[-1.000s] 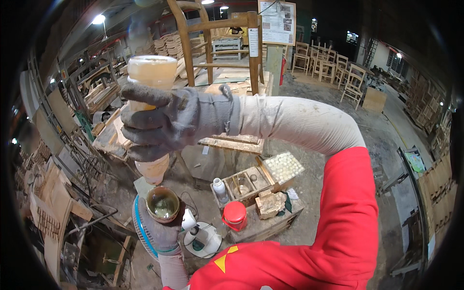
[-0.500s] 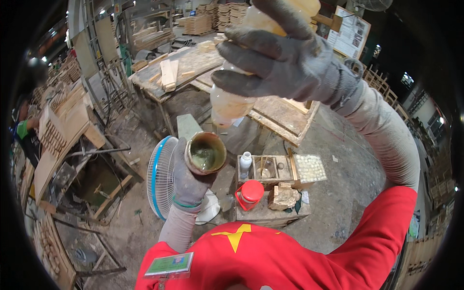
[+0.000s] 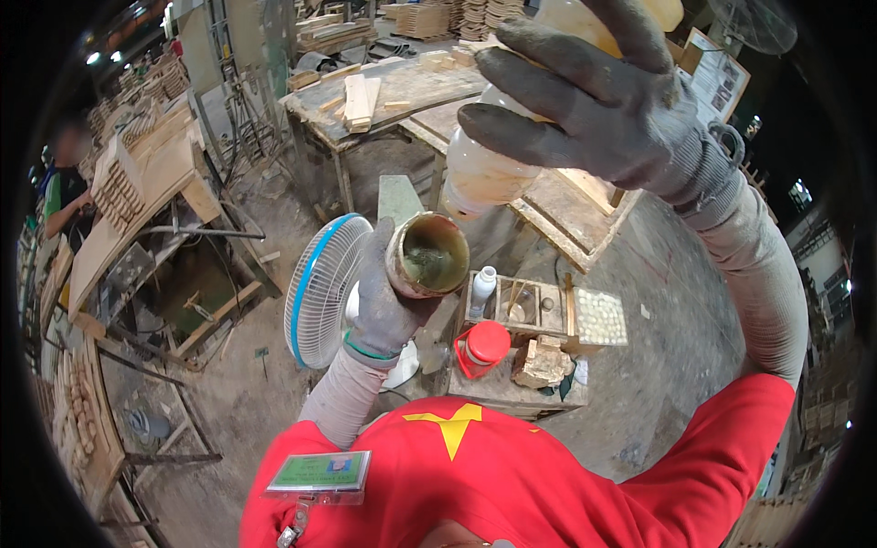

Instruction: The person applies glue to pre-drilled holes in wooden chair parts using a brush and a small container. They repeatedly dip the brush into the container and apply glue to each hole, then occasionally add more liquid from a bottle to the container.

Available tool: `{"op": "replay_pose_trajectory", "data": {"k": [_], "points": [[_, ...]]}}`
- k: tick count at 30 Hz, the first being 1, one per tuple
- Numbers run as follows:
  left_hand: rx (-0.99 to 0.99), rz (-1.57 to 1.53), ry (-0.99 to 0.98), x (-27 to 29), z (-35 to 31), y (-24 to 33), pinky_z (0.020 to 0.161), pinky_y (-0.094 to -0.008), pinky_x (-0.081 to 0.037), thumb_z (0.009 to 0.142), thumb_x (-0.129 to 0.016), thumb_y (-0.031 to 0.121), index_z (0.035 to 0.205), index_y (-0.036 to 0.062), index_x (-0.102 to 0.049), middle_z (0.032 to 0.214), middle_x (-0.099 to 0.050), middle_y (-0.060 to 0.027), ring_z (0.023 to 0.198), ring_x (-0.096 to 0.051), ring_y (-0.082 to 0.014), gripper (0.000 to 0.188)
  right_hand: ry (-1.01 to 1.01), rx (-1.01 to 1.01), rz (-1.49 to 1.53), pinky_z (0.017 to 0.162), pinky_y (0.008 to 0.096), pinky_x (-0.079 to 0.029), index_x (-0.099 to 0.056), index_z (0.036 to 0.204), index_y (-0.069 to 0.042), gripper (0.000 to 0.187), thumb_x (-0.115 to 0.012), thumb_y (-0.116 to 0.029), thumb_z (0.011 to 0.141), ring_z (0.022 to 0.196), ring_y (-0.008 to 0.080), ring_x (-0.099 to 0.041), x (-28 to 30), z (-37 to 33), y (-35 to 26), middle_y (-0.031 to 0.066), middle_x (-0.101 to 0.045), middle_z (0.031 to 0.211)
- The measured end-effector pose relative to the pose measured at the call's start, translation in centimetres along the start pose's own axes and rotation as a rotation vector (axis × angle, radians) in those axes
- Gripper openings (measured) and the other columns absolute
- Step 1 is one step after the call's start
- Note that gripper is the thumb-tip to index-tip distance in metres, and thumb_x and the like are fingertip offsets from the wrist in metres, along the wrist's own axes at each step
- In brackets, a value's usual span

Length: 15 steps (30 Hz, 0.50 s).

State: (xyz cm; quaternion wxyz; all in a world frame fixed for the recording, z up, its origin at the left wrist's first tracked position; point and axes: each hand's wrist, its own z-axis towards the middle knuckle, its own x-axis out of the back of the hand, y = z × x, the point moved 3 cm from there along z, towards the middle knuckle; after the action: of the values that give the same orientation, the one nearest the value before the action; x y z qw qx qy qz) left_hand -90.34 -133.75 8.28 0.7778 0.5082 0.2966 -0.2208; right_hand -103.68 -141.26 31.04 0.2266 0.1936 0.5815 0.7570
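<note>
My left hand [image 3: 376,306], in a grey glove, is wrapped round a round cup [image 3: 427,254] with a stained rim and murky greenish liquid inside. Above and beyond it, my right hand [image 3: 589,114], also gloved in grey, grips a large translucent plastic bottle [image 3: 489,169] with yellowish stains. The bottle is tilted, its lower end close to the cup's far rim. Its upper part is partly hidden behind my fingers. No stream of liquid can be made out between them.
A white fan [image 3: 327,292] with a blue rim stands beside my left forearm. Ahead, a low bench [image 3: 429,388] carries a red container [image 3: 484,345], a white bottle [image 3: 482,290] and a wooden block [image 3: 544,363]. Farther off are a worktable [image 3: 420,87] and a person [image 3: 64,196].
The view has shifted, so the surroundings sit farther right and higher. Both hands have moved slightly right and away, keeping the cup and the tilted bottle close together.
</note>
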Motion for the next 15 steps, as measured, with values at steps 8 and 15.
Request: {"op": "replay_pose_trajectory", "data": {"k": [8,15], "points": [[0.132,-0.300,0.058,1.4,-0.7,-0.7,0.094,-0.0490,-0.046,0.097,-0.038,0.031,0.128,0.0044,-0.038,0.126,-0.047,-0.0144,0.111,-0.053,-0.0272,0.041,0.069,-0.062,0.078,0.100,0.0510,-0.043,-0.061,0.096,-0.026,0.042,-0.075,-0.007,0.061,0.093,0.0067,-0.058,-0.8,0.3,-1.4,-0.0097,-0.058,0.094],[0.157,-0.382,0.134,1.9,-1.0,-0.5,0.090,-0.0414,-0.050,0.097,-0.038,0.026,0.124,0.0019,-0.042,0.119,-0.052,-0.0152,0.109,-0.055,-0.0250,0.037,0.060,0.034,0.046,0.100,0.0486,-0.045,-0.060,0.095,-0.030,0.048,-0.080,-0.009,0.057,0.097,0.0051,-0.055,-0.7,1.0,-1.1,-0.0142,-0.058,0.093]]}}
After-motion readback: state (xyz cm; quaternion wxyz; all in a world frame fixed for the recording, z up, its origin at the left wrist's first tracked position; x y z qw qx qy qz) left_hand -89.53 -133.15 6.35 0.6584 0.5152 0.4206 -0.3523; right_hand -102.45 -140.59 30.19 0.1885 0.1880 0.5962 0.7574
